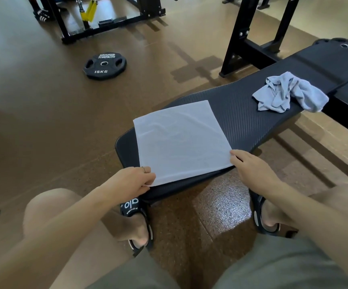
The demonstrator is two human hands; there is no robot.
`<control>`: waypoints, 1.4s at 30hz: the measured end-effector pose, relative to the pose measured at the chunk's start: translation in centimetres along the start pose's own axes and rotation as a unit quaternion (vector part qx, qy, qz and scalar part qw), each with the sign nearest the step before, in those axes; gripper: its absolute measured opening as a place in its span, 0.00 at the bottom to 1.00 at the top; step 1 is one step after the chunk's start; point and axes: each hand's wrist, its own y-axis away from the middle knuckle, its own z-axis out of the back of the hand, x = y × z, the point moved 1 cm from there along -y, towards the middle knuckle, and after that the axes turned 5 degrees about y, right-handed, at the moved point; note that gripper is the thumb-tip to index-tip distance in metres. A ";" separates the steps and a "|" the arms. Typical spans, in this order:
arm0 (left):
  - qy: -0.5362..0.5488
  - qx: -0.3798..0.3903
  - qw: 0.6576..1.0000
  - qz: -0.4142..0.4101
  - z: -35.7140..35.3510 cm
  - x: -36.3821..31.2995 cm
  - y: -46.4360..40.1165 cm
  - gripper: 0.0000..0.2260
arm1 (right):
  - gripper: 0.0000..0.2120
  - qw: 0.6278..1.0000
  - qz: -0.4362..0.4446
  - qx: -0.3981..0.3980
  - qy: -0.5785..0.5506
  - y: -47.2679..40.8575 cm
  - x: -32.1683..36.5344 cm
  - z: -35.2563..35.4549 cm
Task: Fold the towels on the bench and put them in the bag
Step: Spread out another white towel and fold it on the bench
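A pale grey towel [181,140] lies spread flat and square on the near end of the black bench [242,113]. My left hand [129,182] pinches its near left corner at the bench's edge. My right hand [250,165] pinches the near right corner. A second grey towel [290,92] lies crumpled farther along the bench, to the right. No bag is in view.
A black 15 kg weight plate [104,65] lies on the brown floor to the left. Black rack frames [250,34] stand behind the bench, and another machine with a yellow part [89,11] at the back left. My knees and sandalled feet are below the bench end.
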 end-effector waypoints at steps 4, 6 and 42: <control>-0.015 0.006 1.000 -0.005 -0.1 -0.2 0.0 0.06 | 0.20 1.000 0.002 0.001 0.005 0.0 0.1 0.2; -0.040 0.007 0.999 -0.005 0.1 -0.6 0.0 0.06 | 0.21 1.000 0.002 0.003 0.004 0.0 0.2 0.2; 0.064 -0.155 0.948 0.269 -0.8 0.8 -7.8 0.31 | 0.34 0.987 -0.089 0.029 -0.133 -10.8 11.0 0.5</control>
